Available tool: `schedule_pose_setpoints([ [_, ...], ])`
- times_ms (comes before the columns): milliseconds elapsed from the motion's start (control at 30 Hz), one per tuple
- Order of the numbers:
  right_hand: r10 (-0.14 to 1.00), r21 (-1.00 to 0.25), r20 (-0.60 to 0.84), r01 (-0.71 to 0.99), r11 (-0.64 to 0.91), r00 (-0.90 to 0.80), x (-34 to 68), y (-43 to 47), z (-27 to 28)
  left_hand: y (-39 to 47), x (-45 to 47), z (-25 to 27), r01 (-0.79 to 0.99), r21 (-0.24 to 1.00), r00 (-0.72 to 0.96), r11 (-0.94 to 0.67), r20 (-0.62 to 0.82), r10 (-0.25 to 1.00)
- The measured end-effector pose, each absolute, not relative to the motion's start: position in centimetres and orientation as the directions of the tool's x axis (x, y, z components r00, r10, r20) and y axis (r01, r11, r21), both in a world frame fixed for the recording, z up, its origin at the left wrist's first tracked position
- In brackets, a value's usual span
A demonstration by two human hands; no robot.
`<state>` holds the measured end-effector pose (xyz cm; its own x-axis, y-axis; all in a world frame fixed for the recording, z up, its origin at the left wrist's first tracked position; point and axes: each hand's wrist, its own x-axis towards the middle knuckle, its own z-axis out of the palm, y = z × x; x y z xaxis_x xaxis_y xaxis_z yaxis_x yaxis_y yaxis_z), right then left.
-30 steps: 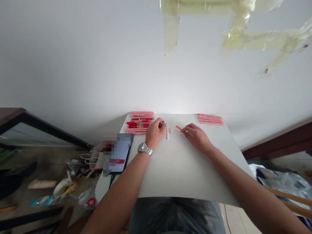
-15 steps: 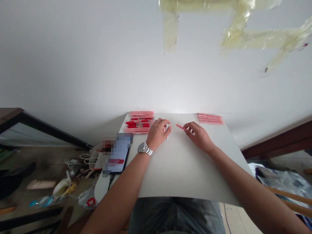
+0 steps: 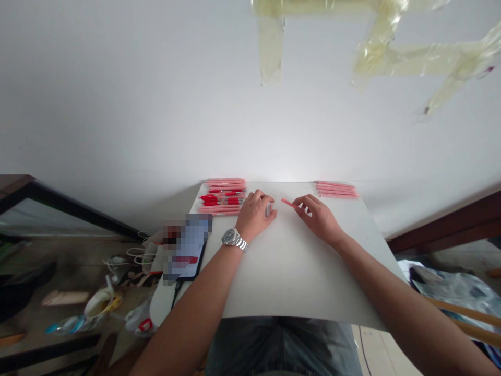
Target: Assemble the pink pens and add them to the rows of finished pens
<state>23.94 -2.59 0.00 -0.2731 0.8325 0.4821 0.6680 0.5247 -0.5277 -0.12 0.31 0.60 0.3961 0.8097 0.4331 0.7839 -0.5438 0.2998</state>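
Note:
My right hand [image 3: 314,213] pinches a short pink stick-like piece [image 3: 287,202], which looks like a pen barrel, and its free end points left toward my other hand. Above the white table [image 3: 305,271], my left hand [image 3: 255,213] curves with thumb and fingers apart. A small whitish thing [image 3: 268,210] shows in that gap; whether the hand touches it I cannot tell. Just left of the hand lie pink pens [image 3: 219,209] in a pile, with several red pens [image 3: 221,200] among them. A row of pink pens [image 3: 337,190] lies at the back right.
A tablet [image 3: 191,250], partly blurred out, lies at the table's left edge with a cable [image 3: 176,294]. The wall [image 3: 235,120] stands directly behind the table. On the floor at left are a cup [image 3: 98,303] and a bottle [image 3: 67,325].
My left thumb has shifted slightly, widening the gap to the fingers. The right hand keeps its pinch on the pink piece, and the camera view has drifted a little.

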Motion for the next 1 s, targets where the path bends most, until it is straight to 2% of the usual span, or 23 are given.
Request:
schedule_pose_setpoints([
  [333, 0.837, -0.528, 0.479, 0.673, 0.517, -0.266, 23.9, -2.7, 0.2, 0.3, 0.1, 0.3, 0.759, 0.344, 0.391, -0.553, 0.439, 0.809],
  [500, 0.845, -0.540, 0.470, 0.674, 0.505, -0.257, 24.0, -2.6, 0.1, 0.1, 0.1, 0.7, 0.719, 0.423, 0.360, -0.551, 0.450, 0.817],
  [700, 0.847, -0.549, 0.466, 0.667, 0.503, -0.255, 24.0, -2.6, 0.0, -0.1, 0.2, 1.4, 0.642, 0.583, 0.280, -0.497, 0.425, 0.861],
  [1000, 0.848, -0.555, 0.467, 0.664, 0.501, -0.250, 24.0, -2.6, -0.1, 0.3, 0.0, 1.6, 0.483, 0.699, 0.224, -0.527, 0.484, 0.846],
])
